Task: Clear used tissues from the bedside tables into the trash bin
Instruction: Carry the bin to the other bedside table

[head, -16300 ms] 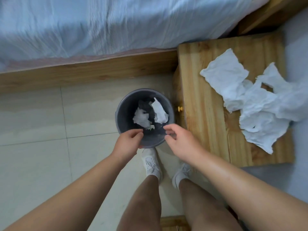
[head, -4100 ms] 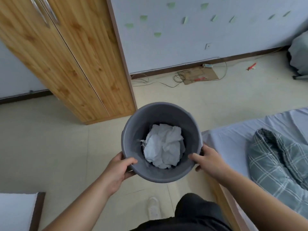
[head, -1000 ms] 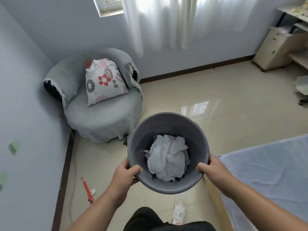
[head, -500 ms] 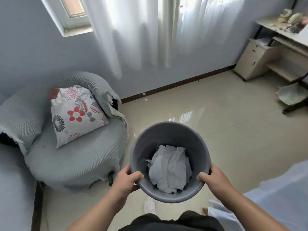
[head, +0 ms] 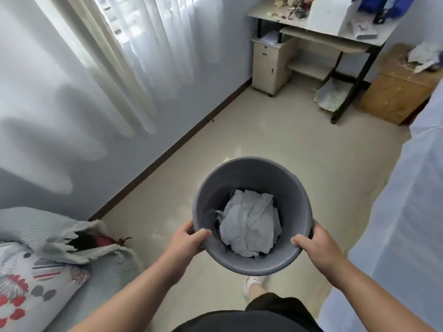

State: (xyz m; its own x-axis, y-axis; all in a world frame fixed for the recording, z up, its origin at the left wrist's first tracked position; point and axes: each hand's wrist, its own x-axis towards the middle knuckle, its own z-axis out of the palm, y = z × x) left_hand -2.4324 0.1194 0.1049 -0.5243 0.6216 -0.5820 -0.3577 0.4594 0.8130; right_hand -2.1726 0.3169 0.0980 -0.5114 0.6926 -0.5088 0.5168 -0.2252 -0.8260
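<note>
I carry a round grey trash bin (head: pixel 254 173) in front of me at waist height. My left hand (head: pixel 185 242) grips its left rim, thumb hooked inside. My right hand (head: pixel 315 245) grips the right rim the same way. Crumpled white tissues (head: pixel 249 226) fill the bottom of the bin. At the far right stands a wooden bedside table (head: pixel 398 92) with crumpled white tissues (head: pixel 423 55) on its top.
A bed with a pale blue sheet (head: pixel 402 200) runs along the right. A grey round chair with a flowered cushion (head: pixel 36 271) sits at the lower left. A desk (head: pixel 323 32) and small cabinet (head: pixel 269 61) stand at the back. Tiled floor (head: pixel 263 130) stretches ahead.
The view has swung to the right: the round chair slid to the lower left, the desk and the wooden bedside table came into view. Both hands kept their grip on the bin.
</note>
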